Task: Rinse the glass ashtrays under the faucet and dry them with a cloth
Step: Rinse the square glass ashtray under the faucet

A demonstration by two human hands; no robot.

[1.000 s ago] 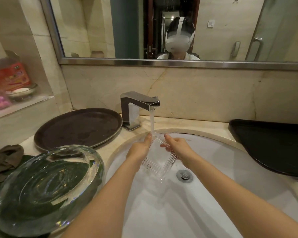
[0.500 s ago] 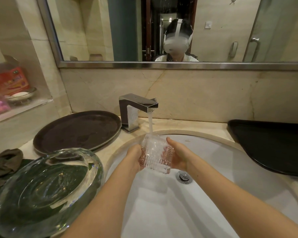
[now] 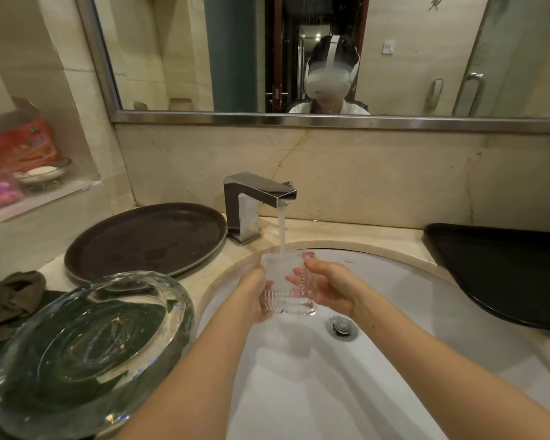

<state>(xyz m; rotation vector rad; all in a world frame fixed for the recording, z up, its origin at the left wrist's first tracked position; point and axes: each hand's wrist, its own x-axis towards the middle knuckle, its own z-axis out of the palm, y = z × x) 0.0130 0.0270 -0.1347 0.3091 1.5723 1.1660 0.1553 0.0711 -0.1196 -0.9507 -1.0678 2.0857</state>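
Bathroom: white sink (image 3: pixel 394 312), chrome faucet (image 3: pixel 254 198), wall mirror (image 3: pixel 235 58).

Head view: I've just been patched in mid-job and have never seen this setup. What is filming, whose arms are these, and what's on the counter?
No machine here: a person wears a camera on the head, looking forward and down, so the arms are their own. The mirror above reflects that headset. The left hand and right hand grip a square ribbed glass ashtray under the water running from the faucet, above the white sink. On the counter to the left lie a large round glass ashtray, a brown cloth and a round dark tray. A black tray sits to the right.
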